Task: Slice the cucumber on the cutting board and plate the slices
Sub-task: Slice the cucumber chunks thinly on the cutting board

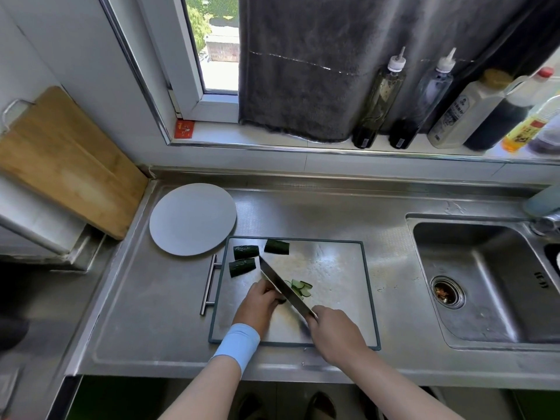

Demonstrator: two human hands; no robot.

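Slicing under way, nowhere near finished. On the cutting board [333, 268], a small fan of thin slices [300, 288] lying just right of the knife [281, 287] blade, overlapping one another. Right hand [333, 331] wrapped round the knife handle, gripping it firmly. Blade running from near-right to far-left, edge down towards the board. Left hand [259, 304] planted just left of the blade, fingers [268, 294] curled over the cucumber piece [281, 301] being cut. Only a dark sliver of that piece showing at the fingertips, so no telling its uncut length.

Three whole cucumber chunks [246, 251] grouped at the board's far-left corner, close together and just clear of the blade tip. Plate [192, 219] on the steel surface [151, 298] just beside that same corner, bearing no slices at all.

Judged from this: under a quarter of the cutting done, with one piece partly through and three untouched. All of the plating yet to begin. Sink [485, 283] off to the right, playing no part.
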